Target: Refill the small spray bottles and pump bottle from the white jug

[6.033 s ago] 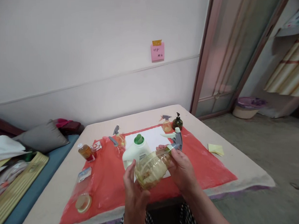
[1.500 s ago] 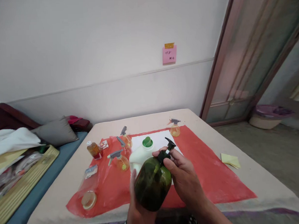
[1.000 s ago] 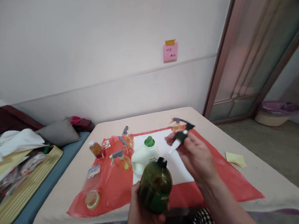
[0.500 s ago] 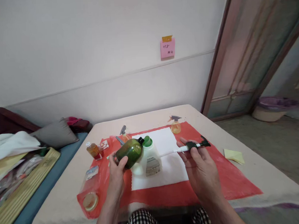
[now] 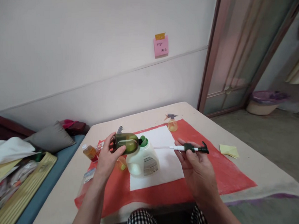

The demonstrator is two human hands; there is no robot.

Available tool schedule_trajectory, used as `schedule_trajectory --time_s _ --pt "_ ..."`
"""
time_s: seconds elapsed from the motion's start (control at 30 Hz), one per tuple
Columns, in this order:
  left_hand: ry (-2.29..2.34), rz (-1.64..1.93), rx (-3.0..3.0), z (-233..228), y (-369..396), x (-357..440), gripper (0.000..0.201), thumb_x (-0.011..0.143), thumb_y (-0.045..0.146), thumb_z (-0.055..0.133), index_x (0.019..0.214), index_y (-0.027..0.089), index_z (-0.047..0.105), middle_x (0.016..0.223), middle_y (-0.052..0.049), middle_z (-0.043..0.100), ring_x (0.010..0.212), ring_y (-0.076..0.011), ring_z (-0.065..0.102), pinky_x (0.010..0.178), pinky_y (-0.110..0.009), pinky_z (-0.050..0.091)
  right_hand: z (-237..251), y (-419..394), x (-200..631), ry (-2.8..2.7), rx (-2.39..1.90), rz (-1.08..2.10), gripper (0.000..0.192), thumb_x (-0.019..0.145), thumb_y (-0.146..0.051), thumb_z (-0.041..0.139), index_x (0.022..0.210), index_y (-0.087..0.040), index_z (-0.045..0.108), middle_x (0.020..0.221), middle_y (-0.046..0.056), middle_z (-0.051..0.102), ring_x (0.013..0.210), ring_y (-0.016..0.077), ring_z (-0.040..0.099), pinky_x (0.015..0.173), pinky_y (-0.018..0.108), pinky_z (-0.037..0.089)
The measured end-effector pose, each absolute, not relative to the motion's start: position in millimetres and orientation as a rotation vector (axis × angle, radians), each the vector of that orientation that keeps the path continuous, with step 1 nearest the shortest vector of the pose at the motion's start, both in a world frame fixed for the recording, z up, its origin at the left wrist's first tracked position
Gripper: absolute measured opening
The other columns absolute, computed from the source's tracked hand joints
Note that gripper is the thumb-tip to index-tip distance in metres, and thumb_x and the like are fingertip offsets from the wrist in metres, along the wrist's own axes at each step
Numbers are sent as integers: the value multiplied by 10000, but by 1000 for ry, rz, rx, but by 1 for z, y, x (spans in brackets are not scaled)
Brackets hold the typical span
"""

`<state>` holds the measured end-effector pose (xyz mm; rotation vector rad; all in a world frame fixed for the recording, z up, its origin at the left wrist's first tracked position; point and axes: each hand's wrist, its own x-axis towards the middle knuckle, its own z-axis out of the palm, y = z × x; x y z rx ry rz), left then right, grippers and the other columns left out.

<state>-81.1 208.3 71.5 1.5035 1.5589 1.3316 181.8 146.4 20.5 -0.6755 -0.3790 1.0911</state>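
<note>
My left hand (image 5: 105, 157) grips a dark green round bottle (image 5: 124, 143), tipped sideways so its open neck points at the green cap of a white jug (image 5: 142, 160). The jug stands on a white sheet (image 5: 163, 163) laid over a red plastic cover (image 5: 215, 175). My right hand (image 5: 194, 166) holds a dark pump head (image 5: 196, 149) level, its white tube pointing left toward the jug.
A small orange spray bottle (image 5: 172, 123) stands at the far edge of the cover. Small amber bottles (image 5: 90, 152) sit behind my left hand. A yellow paper pad (image 5: 228, 150) lies at the table's right. A bed with cushions (image 5: 48, 139) borders the left side.
The pump head came out of the green bottle in my right hand. My left hand carried the bottle left and tipped it over the white jug's cap.
</note>
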Motion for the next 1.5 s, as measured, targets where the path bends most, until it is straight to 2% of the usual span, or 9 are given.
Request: schedule_trajectory --time_s 0.2,0.37,0.73,0.97,1.17,1.33,1.5 --pt "1661 1244 1708 88 227 -78 824 652 443 798 1395 280 481 1353 -126 582 1166 -316 587 966 -516 494 17 145 187 -366 -680 1103 325 760 -345 806 1038 -291 647 1242 38 690 1259 231 597 1137 460 425" --pt "1683 1175 1865 102 232 -67 748 677 421 784 1351 282 491 1385 -116 578 1236 -321 566 1026 -507 449 15 143 190 -367 -693 1105 343 747 -361 815 1040 -296 649 1243 35 686 1247 211 599 1089 409 473" --pt "1719 1058 2061 123 231 -46 877 674 459 785 1458 297 424 1390 -111 578 1280 -330 529 1066 -527 400 16 141 195 -389 -680 1084 315 761 -372 800 1033 -301 656 1248 23 677 1256 214 588 1130 446 424" --pt "1707 1120 1969 115 230 -50 881 663 434 790 1452 300 421 1367 -114 587 1239 -330 567 1045 -526 425 17 143 193 -402 -670 1095 337 756 -378 803 1048 -302 652 1257 30 669 1254 234 590 1119 467 429" --pt "1586 1413 1602 84 228 -68 863 671 421 802 1441 287 437 1364 -128 577 1230 -312 577 1009 -486 482 20 144 187 -413 -662 1091 326 771 -350 788 1068 -306 662 1268 31 660 1242 214 581 1101 439 448" --pt "1433 1618 1164 52 209 -67 676 787 503 691 1392 294 473 1294 -78 628 1145 -289 639 904 -433 557 27 149 172 -430 -620 1118 310 763 -331 792 1050 -303 679 1243 18 669 1258 202 564 1153 436 393" --pt "1197 1598 908 36 181 -58 445 857 530 615 1220 274 617 1283 -38 673 1238 -334 588 928 -439 554 38 156 156 -439 -592 1149 314 738 -325 808 1024 -303 679 1222 10 673 1251 198 568 1172 450 369"
